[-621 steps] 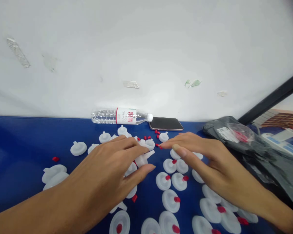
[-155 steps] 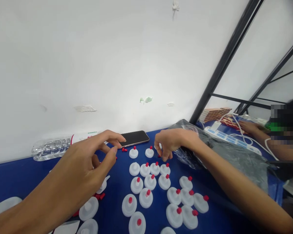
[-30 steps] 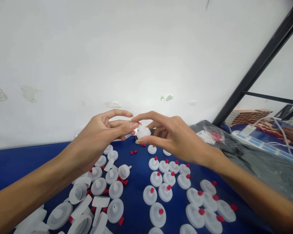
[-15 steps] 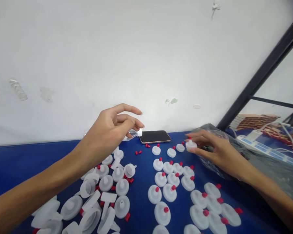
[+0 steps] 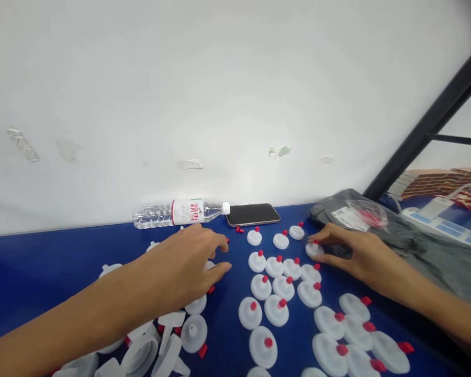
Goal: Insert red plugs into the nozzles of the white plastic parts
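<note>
My right hand (image 5: pixel 347 251) pinches a white round nozzle cap with a red tip (image 5: pixel 314 250) at the far right of the rows, at or just above the table. My left hand (image 5: pixel 198 259) is over the loose pile, thumb and fingers apart, with nothing seen between them. Under and around it lie white nozzle caps without tips (image 5: pixel 193 333) and small red tips (image 5: pixel 203 351), partly hidden by my forearm. Between my hands, white caps fitted with red tips (image 5: pixel 263 346) stand in rough rows. A few loose red tips (image 5: pixel 239 230) lie near the phone.
A clear labelled water bottle (image 5: pixel 157 215) lies along the wall beside a dark phone (image 5: pixel 253 214). At right, a grey plastic bag (image 5: pixel 412 246) lies behind my right arm, with a power strip (image 5: pixel 439 222) and black frame bar (image 5: pixel 424 125) beyond. The table (image 5: pixel 31 272) is blue.
My left hand has come down from in front of the bottle to the loose pile, uncovering the bottle. My right hand has lowered its cap to the end of the row.
</note>
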The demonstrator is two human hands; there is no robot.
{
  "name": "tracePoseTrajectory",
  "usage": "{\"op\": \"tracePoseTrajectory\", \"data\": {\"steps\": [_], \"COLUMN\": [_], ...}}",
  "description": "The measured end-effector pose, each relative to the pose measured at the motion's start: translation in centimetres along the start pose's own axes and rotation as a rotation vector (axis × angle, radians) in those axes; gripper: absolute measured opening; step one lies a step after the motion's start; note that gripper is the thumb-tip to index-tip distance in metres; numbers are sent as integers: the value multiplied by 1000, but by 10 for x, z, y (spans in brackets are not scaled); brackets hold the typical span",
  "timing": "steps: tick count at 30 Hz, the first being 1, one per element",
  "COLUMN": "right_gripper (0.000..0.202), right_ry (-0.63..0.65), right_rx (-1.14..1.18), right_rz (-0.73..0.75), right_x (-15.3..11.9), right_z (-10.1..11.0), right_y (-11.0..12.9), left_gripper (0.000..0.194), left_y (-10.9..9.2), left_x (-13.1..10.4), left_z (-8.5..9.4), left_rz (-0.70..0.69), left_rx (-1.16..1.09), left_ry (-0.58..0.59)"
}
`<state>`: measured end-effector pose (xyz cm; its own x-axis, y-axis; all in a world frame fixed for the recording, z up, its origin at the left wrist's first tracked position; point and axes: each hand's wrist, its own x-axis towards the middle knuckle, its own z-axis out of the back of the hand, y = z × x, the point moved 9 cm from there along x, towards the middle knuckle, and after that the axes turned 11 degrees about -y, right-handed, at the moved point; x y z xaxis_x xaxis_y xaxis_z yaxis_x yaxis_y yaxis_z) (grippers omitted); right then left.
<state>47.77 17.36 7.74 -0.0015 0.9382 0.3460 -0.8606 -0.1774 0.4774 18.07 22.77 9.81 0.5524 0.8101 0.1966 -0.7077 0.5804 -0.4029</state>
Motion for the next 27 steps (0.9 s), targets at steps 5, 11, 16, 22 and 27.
{"op": "tracePoseTrajectory", "data": {"steps": [5,11,16,22,27], "right_gripper": [23,38,44,31,25], "right_ry": [42,43,-2,-181,-269], "right_rx": [25,-23,-53,-94,-82], "right_rz": [10,56,98,127,142], "right_x": [0,-2,-3,-2,-6], "right_z": [-6,-1,11,29,38], "right_y": [3,4,7,17,31], "left_gripper": [33,26,31,29,40], "left_y": [9,0,-12,-22,-4], "left_x": [-5,7,8,6,-29], "left_z": [-15,-10,14,44,81], "left_rz": [0,-34,-34,-5,129], "left_rx": [50,48,14,-140,-371], "left_ry": [40,19,-55,-198,-382]}}
